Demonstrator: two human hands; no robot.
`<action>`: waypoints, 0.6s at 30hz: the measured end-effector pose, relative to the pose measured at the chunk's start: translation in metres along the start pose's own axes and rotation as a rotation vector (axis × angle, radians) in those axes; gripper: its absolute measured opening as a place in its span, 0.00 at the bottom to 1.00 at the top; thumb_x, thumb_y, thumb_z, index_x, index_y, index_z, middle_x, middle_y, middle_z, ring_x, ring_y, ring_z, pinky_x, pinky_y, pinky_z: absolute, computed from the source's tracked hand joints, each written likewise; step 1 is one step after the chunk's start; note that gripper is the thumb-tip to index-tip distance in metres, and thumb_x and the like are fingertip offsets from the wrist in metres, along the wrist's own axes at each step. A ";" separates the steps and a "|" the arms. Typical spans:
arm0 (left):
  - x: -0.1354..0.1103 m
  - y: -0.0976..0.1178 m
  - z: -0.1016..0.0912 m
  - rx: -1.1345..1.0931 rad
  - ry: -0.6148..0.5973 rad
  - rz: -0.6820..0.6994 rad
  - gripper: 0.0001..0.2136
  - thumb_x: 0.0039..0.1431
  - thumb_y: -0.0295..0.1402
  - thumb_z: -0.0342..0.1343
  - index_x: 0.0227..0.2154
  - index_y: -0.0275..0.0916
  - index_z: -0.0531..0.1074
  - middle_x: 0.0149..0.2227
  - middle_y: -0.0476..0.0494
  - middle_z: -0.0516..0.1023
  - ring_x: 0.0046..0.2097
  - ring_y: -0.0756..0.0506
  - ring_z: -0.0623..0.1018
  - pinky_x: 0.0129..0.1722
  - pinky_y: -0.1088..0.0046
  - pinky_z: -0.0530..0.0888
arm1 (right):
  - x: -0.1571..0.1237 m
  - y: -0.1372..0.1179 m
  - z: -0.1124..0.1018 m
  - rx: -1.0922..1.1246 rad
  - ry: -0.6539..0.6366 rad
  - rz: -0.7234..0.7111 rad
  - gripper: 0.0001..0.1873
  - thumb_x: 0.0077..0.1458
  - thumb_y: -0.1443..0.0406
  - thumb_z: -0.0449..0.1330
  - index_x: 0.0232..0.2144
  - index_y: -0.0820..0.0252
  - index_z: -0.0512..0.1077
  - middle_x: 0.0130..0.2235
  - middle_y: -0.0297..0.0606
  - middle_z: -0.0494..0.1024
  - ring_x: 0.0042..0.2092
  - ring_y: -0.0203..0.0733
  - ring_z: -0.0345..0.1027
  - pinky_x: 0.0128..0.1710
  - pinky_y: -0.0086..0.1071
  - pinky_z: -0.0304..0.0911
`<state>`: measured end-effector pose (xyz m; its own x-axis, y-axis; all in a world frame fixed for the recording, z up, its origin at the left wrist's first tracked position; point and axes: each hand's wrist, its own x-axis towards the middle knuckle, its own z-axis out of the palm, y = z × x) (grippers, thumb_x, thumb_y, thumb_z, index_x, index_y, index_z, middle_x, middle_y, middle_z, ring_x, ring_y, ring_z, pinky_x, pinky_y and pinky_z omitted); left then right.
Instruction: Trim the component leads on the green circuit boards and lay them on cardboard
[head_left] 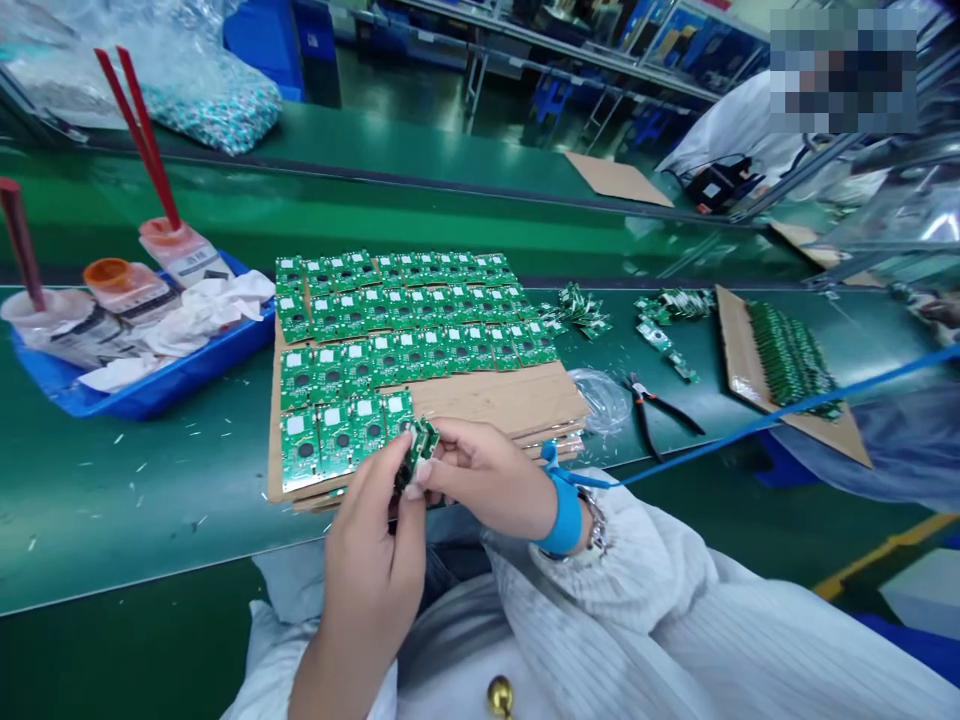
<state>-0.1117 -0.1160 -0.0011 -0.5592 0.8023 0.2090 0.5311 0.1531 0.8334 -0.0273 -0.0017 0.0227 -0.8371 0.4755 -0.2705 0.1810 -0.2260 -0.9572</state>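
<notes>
My left hand [371, 570] and my right hand [484, 475] together pinch a small green circuit board [417, 455] above the front of the stack. Its edge faces me, and my fingers cover part of it. Rows of larger green circuit boards [390, 330] lie flat on a stack of brown cardboard sheets [525, 400], just beyond and under my hands. A blue wrist strap [564, 515] circles my right wrist, and its blue cord [750, 430] runs off to the right.
The green workbench belt [135, 500] is scattered with small white bits. On the left, a blue tray [150, 385] holds cups, wipes and red sticks. On the right lie black-handled pliers [652, 405], loose boards and a cardboard sheet of upright boards [787, 365]. A person in white [735, 130] sits beyond.
</notes>
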 end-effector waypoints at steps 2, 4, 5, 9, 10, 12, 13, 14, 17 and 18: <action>0.000 -0.001 0.000 -0.100 0.025 -0.103 0.14 0.61 0.35 0.49 0.50 0.45 0.67 0.47 0.43 0.76 0.43 0.44 0.78 0.37 0.71 0.76 | 0.002 0.000 -0.006 0.027 -0.034 0.031 0.12 0.48 0.59 0.61 0.28 0.61 0.64 0.25 0.29 0.67 0.26 0.30 0.63 0.24 0.24 0.59; -0.001 -0.001 0.001 -0.202 0.080 -0.192 0.15 0.60 0.38 0.50 0.50 0.46 0.67 0.45 0.44 0.77 0.42 0.44 0.78 0.35 0.70 0.77 | 0.006 -0.001 -0.014 -0.005 -0.044 0.099 0.08 0.52 0.62 0.56 0.27 0.61 0.63 0.22 0.29 0.68 0.23 0.29 0.62 0.23 0.24 0.58; -0.001 0.000 0.001 -0.239 0.119 -0.229 0.15 0.60 0.39 0.51 0.49 0.46 0.67 0.44 0.44 0.77 0.42 0.43 0.78 0.35 0.69 0.77 | 0.009 -0.001 -0.019 -0.046 -0.027 0.134 0.06 0.53 0.64 0.53 0.27 0.61 0.63 0.20 0.28 0.67 0.22 0.29 0.61 0.22 0.23 0.57; 0.002 0.002 0.000 -0.311 0.236 -0.293 0.16 0.58 0.41 0.53 0.47 0.44 0.67 0.42 0.43 0.76 0.44 0.41 0.77 0.39 0.65 0.77 | 0.020 -0.002 -0.035 -0.366 0.143 0.125 0.04 0.53 0.69 0.51 0.26 0.60 0.62 0.17 0.26 0.64 0.19 0.29 0.59 0.21 0.24 0.54; 0.002 0.003 -0.001 -0.315 0.241 -0.296 0.16 0.57 0.42 0.54 0.47 0.44 0.67 0.42 0.43 0.76 0.44 0.41 0.77 0.40 0.64 0.76 | 0.022 -0.002 -0.037 -0.464 0.183 0.099 0.03 0.52 0.69 0.52 0.27 0.61 0.62 0.18 0.26 0.65 0.20 0.30 0.60 0.21 0.25 0.54; 0.001 0.003 -0.003 -0.306 0.224 -0.300 0.16 0.57 0.42 0.54 0.47 0.44 0.68 0.42 0.43 0.76 0.43 0.42 0.77 0.40 0.64 0.76 | 0.025 -0.001 -0.040 -0.640 0.252 0.052 0.04 0.50 0.69 0.55 0.31 0.62 0.65 0.21 0.28 0.67 0.23 0.32 0.62 0.24 0.26 0.55; 0.001 0.002 -0.005 -0.293 0.212 -0.307 0.16 0.57 0.42 0.54 0.47 0.44 0.68 0.43 0.43 0.76 0.43 0.41 0.77 0.39 0.64 0.76 | 0.026 -0.001 -0.040 -0.711 0.280 0.028 0.08 0.49 0.69 0.55 0.35 0.63 0.67 0.23 0.29 0.68 0.24 0.32 0.62 0.26 0.27 0.56; 0.000 0.002 -0.007 -0.275 0.202 -0.317 0.17 0.57 0.42 0.54 0.47 0.44 0.68 0.43 0.42 0.76 0.43 0.41 0.78 0.39 0.64 0.76 | 0.026 -0.001 -0.039 -0.770 0.301 0.007 0.12 0.49 0.69 0.56 0.39 0.63 0.67 0.25 0.30 0.69 0.25 0.32 0.62 0.27 0.28 0.56; -0.003 -0.001 -0.014 -0.209 0.204 -0.351 0.17 0.56 0.43 0.54 0.48 0.44 0.68 0.42 0.42 0.77 0.41 0.41 0.78 0.38 0.64 0.76 | 0.024 -0.003 -0.036 -0.892 0.321 -0.007 0.16 0.48 0.70 0.55 0.42 0.63 0.69 0.28 0.33 0.70 0.27 0.33 0.61 0.29 0.29 0.56; -0.003 -0.001 -0.016 -0.190 0.212 -0.363 0.18 0.56 0.43 0.54 0.48 0.44 0.68 0.42 0.42 0.77 0.40 0.41 0.78 0.39 0.63 0.76 | 0.023 -0.003 -0.035 -0.919 0.320 0.002 0.15 0.48 0.70 0.55 0.42 0.63 0.69 0.28 0.34 0.71 0.27 0.34 0.61 0.29 0.29 0.56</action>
<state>-0.1205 -0.1279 0.0051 -0.8159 0.5775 -0.0299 0.1617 0.2775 0.9470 -0.0297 0.0396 0.0161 -0.6811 0.7152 -0.1569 0.6282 0.4606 -0.6271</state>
